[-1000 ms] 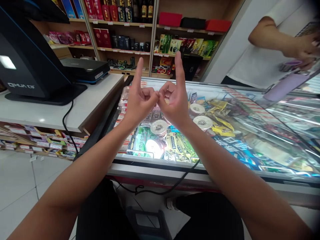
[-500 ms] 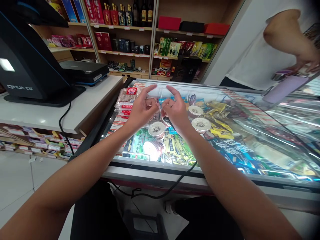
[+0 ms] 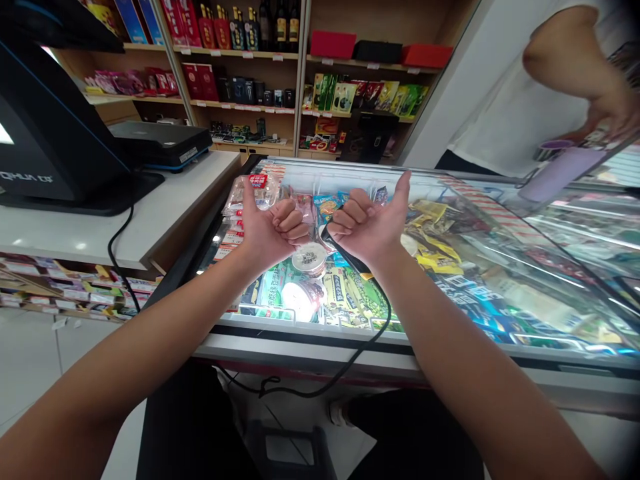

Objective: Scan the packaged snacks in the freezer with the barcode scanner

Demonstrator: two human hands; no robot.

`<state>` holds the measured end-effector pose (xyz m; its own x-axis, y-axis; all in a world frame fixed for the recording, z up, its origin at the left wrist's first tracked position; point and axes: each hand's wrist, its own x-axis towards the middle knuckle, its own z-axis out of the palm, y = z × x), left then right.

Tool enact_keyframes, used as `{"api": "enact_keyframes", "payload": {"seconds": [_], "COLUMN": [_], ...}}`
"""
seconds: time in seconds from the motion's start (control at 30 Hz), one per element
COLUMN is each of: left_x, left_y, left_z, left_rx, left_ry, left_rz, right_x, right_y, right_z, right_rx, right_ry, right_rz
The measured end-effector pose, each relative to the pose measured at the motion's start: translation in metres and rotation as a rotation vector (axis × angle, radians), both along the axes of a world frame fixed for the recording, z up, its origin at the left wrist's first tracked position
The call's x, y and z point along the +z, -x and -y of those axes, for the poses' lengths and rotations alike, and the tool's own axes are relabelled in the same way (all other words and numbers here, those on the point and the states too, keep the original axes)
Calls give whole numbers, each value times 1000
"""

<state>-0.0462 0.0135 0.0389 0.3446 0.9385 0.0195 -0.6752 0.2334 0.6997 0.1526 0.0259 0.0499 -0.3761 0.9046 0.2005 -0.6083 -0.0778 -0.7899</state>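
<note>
My left hand (image 3: 275,230) is a fist with its thumb pointing up and nothing visible in its fingers. Facing it, my right hand (image 3: 369,225) has its fingers curled into the palm and its thumb raised. Both are held above a chest freezer (image 3: 310,339), knuckles toward each other and apart. Partly hidden behind my right hand is a dark, flat object (image 3: 353,259) with a black cable (image 3: 364,347) trailing from it; whether the hand touches it I cannot tell. Below lie a white-lidded cup (image 3: 309,257), a second cup (image 3: 303,298) and green ice-cream packets (image 3: 350,290).
At left, a counter (image 3: 190,200) carries a black scale (image 3: 160,141) and a dark checkout machine (image 3: 45,127). Shelves with bottles (image 3: 245,30) and boxes line the back. On the right, a person in a white shirt (image 3: 520,100) holds a purple tumbler (image 3: 565,173).
My hands have gone from curved fingers with index fingers raised to fists with thumbs up. They have moved slightly apart. The view has shifted a little.
</note>
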Motion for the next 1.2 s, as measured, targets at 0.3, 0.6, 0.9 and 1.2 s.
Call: {"api": "enact_keyframes", "payload": {"seconds": [0.3,0.6,0.9,1.2], "left_x": [2,5,-19,-16], "left_y": [-3,-4,-19,-24], "left_z": [4,6,11,13], "left_rx": [35,-93,-404,-244], "left_ry": [45,22,112,72], "left_rz": [-17,8,-556,-368], "right_x": [-2,12,0,-3], "right_y": [3,-5,-40,-4], "right_z": [0,2,-9,-6], "right_rx": [53,-112,-260,-311], "right_ry": [33,-141,-195,-166], "right_rz": [-37,394,1826,1419]}}
